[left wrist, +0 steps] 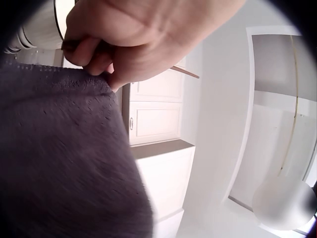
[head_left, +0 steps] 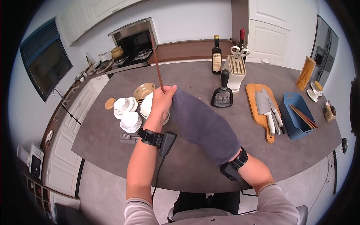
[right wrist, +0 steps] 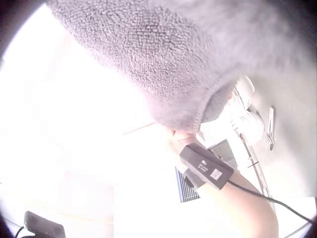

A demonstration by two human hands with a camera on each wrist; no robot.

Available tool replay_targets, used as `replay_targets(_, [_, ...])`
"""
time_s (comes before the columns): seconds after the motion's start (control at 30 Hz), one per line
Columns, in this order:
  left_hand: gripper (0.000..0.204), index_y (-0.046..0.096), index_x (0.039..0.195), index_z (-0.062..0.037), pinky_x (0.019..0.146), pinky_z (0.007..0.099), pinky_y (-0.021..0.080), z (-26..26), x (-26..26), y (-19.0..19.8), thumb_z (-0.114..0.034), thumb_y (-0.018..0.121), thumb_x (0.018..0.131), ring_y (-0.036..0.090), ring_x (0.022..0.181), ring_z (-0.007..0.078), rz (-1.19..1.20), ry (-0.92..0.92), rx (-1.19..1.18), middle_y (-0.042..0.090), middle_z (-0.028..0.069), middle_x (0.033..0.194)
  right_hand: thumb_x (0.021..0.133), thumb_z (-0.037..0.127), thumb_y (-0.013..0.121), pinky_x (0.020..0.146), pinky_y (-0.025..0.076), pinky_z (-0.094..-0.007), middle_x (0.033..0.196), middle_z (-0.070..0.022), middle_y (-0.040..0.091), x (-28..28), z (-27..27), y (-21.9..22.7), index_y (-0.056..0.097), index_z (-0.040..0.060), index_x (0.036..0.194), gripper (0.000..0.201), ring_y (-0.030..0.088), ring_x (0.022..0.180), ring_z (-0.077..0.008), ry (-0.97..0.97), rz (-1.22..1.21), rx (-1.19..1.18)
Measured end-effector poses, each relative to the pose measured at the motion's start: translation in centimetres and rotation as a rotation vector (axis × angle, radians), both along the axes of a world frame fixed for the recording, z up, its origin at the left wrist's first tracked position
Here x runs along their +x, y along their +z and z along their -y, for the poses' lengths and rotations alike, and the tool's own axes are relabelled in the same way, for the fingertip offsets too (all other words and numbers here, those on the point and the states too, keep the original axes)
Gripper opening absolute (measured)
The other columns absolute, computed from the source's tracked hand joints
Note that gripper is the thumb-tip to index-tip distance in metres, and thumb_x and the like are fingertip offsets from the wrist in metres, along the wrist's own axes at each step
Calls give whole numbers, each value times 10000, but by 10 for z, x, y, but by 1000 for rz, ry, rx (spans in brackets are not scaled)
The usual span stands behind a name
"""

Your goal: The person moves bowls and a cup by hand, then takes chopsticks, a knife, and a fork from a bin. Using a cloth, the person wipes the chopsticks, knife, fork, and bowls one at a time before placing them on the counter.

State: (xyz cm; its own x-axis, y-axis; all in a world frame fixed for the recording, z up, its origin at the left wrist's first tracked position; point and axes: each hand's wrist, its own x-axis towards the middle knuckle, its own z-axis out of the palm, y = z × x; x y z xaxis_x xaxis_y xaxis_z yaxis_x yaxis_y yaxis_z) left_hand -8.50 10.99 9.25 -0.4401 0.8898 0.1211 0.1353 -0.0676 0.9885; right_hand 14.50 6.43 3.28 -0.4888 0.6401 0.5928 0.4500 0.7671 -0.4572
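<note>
A grey cloth (head_left: 202,123) (left wrist: 64,148) (right wrist: 143,54) stretches between the two hands above the table. My left hand (head_left: 163,102) (left wrist: 143,42) pinches its upper corner between thumb and fingers. From the same hand a thin reddish-brown stick (head_left: 156,63) (left wrist: 185,72) points up and away; its lower end is hidden by the fingers. The cloth covers most of my right hand (head_left: 236,153), leaving only skin near the wrist in sight, so its fingers cannot be seen.
White bowls (head_left: 130,120), a brown bowl (head_left: 144,90) and forks (head_left: 128,137) lie left. Behind are a bottle (head_left: 216,58), knife block (head_left: 235,73) and black-handled tool (head_left: 224,92). Rightward are a cutting board (head_left: 252,98) with knives and a blue container (head_left: 292,129) with brown sticks.
</note>
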Motion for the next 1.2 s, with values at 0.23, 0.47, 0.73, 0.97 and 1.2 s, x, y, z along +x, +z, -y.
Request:
replay_targets(0.23, [238, 581, 956, -47, 580, 198, 386, 13, 26, -7, -283, 567, 928, 460, 664, 58, 54, -244, -183, 531, -11, 818, 939, 230, 457, 1066, 306, -333, 1370, -90, 444, 13, -15, 8, 468, 79, 1319, 409, 398, 1279, -242, 102, 29, 105])
replay_targets(0.47, [190, 562, 1037, -53, 499, 193, 371, 65, 67, -27, -206, 462, 985, 452, 570, 45, 275, -569, -64, 517, -21, 737, 851, 151, 581, 911, 430, -360, 1140, -156, 557, 9, -38, 40, 516, 40, 1205, 376, 535, 1081, -290, -93, -5, 163])
replay_targets(0.73, [309, 529, 822, -16, 292, 231, 309, 92, 93, -82, -276, 472, 981, 412, 351, 91, 465, -371, -275, 469, 14, 532, 952, 263, 505, 524, 508, -372, 748, -139, 592, -16, -32, -6, 545, 35, 972, 233, 599, 601, -271, 565, -894, -1508])
replay_targets(0.97, [302, 530, 836, -9, 316, 227, 316, 132, 121, -73, -274, 488, 973, 411, 369, 74, 331, -349, -167, 498, 25, 565, 954, 504, 406, 562, 492, -306, 879, -85, 609, -3, -31, -31, 543, 64, 1018, 465, 572, 658, -194, 1081, -1119, -1602])
replay_targets(1.2, [328, 515, 810, -52, 289, 211, 257, 119, 96, -77, -316, 442, 991, 352, 307, 79, 421, -139, -149, 416, -8, 461, 902, 253, 540, 627, 502, -294, 783, -108, 640, -23, -20, -24, 588, 24, 867, 237, 610, 678, -199, 366, -647, -551])
